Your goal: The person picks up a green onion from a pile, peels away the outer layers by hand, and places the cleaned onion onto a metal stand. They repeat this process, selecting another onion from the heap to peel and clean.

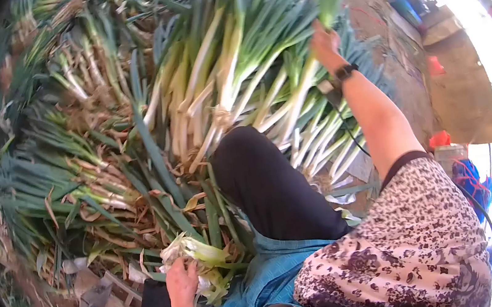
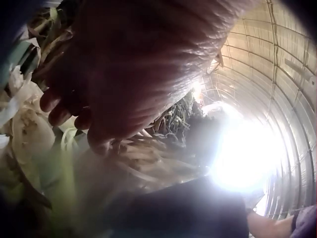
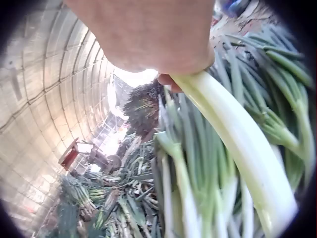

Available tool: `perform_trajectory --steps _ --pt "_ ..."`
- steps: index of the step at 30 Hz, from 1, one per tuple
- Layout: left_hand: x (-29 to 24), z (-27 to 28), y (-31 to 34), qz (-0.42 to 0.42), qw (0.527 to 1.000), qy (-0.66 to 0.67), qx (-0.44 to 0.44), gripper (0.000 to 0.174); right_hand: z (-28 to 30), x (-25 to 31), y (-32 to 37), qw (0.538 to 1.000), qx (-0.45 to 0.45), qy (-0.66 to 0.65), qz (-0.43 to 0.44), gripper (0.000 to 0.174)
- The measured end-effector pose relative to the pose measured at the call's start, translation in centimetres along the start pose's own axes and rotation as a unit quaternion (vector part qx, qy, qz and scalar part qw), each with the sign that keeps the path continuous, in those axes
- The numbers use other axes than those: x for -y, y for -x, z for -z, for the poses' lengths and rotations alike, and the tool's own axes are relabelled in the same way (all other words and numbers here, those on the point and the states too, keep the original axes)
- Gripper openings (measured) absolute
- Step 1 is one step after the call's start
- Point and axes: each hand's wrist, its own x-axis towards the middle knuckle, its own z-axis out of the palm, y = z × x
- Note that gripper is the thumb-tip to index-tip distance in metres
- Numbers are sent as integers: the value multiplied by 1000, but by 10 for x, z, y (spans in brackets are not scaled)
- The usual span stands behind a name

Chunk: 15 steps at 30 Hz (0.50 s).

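Observation:
My right hand (image 1: 325, 47) is stretched out to the far right, gripping a green onion (image 3: 242, 134). In the right wrist view its thick pale stem slants down from under the hand, and its green leaves point away in the head view. Low in the head view my left hand (image 1: 182, 283) is at the lap, its fingers curled on a clump of torn onion peelings (image 1: 209, 254). Fingertips (image 2: 59, 115) show close against the pale peelings (image 2: 32, 131) in the left wrist view. The palm side there is dark, hiding part of the grip.
A row of cleaned green onions (image 1: 228, 69) lies in front of the bent knee (image 1: 261, 176). Unpeeled bunches (image 1: 99, 173) cover the ground at left. A small stool-like frame (image 1: 115, 295) stands by the left leg. At right are brown cardboard (image 1: 464, 87) and a blue bag (image 1: 473, 179).

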Motion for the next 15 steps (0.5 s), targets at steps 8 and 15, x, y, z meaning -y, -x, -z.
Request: perform_trajectory --steps 8,15 --pt "-9 21 1 -88 994 -70 3 29 3 -90 -55 891 129 418 123 35" --pt "-18 25 -19 -98 980 -169 -43 26 -278 59 262 658 683 289 126 33"
